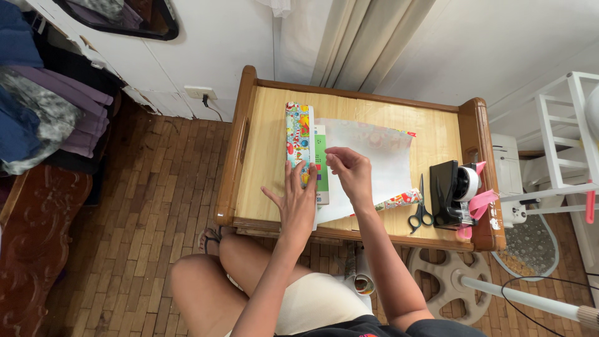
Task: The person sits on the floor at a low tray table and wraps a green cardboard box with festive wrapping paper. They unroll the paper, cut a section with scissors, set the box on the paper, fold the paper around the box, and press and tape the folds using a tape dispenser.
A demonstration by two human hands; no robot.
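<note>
left hand (298, 200) lies flat, open, pinning the wrapping paper (374, 165) fold over the box (320, 165). right hand (349, 170) is pinched, contents unclear. the fold could spring open if pressure eases.

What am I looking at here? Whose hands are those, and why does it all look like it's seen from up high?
There is just one picture, and no machine in it. The camera sits on a person's head and looks down, so you see that person's own arms, knees and two bare hands.

In front of them is a small wooden table. On it lies a sheet of wrapping paper, white side up, with its colourful side showing at the edges. A long box lies on the sheet, and the paper is folded over one side of it.

The left hand lies flat with its fingers pressing that colourful fold down. The right hand is raised beside it, fingertips pinched together; whether something tiny is between them is too small to tell.

On the right side of the table are black scissors and a black tape holder.
</note>
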